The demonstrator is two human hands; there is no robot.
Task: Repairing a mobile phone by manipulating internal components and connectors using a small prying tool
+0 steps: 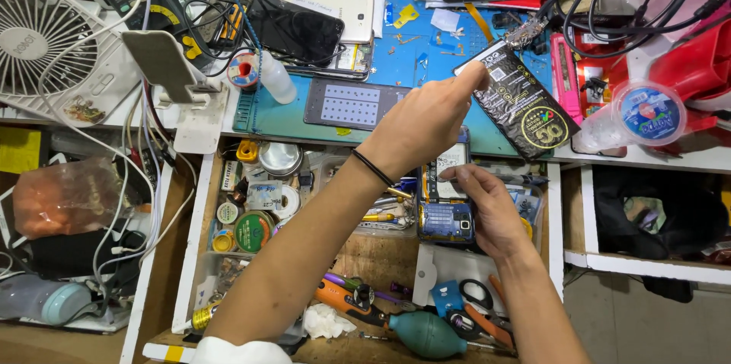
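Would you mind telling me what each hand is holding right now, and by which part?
The left hand pinches the black battery at its upper-left corner. The right hand grips the opened phone along its right edge.

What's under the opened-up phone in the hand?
Under the opened phone, held by the right hand, lies a drawer of tools. What lies directly beneath is covered.

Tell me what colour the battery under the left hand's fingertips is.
Black, with a gold emblem: the battery, head view.
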